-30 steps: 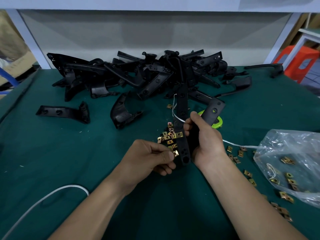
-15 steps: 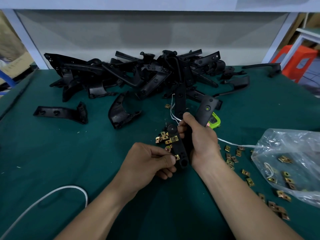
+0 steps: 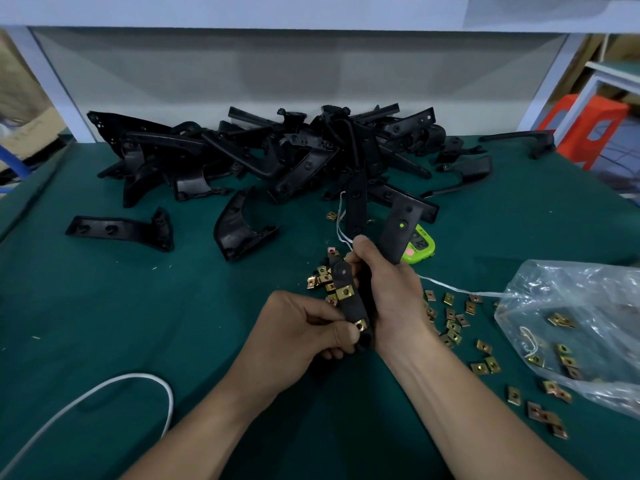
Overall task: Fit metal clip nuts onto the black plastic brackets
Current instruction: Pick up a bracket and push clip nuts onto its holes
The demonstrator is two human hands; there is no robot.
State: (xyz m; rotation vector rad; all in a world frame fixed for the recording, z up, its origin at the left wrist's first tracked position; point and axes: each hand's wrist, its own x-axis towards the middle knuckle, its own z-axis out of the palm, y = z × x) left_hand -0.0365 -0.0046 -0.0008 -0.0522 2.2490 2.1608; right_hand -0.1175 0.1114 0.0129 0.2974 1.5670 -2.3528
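My right hand (image 3: 393, 296) grips a black plastic bracket (image 3: 349, 306) by its middle, above the green table. One arm of the bracket (image 3: 398, 230) sticks up past my fingers. A brass clip nut (image 3: 344, 292) sits on the near arm. My left hand (image 3: 301, 332) pinches a second clip nut (image 3: 360, 325) against the arm's lower end. Several loose clip nuts (image 3: 320, 277) lie under the bracket, and more clip nuts (image 3: 453, 323) are scattered right of my right wrist.
A big heap of black brackets (image 3: 277, 157) fills the back of the table; single brackets (image 3: 117, 230) lie to the left. A clear plastic bag (image 3: 575, 323) with clip nuts lies at right. A green device (image 3: 420, 249), a white string (image 3: 450, 289) and a white cable (image 3: 104, 393) are nearby.
The bracket in my right hand has tilted and shifted slightly toward me. My left hand has stayed at its lower end with the clip nut pushed further onto it.
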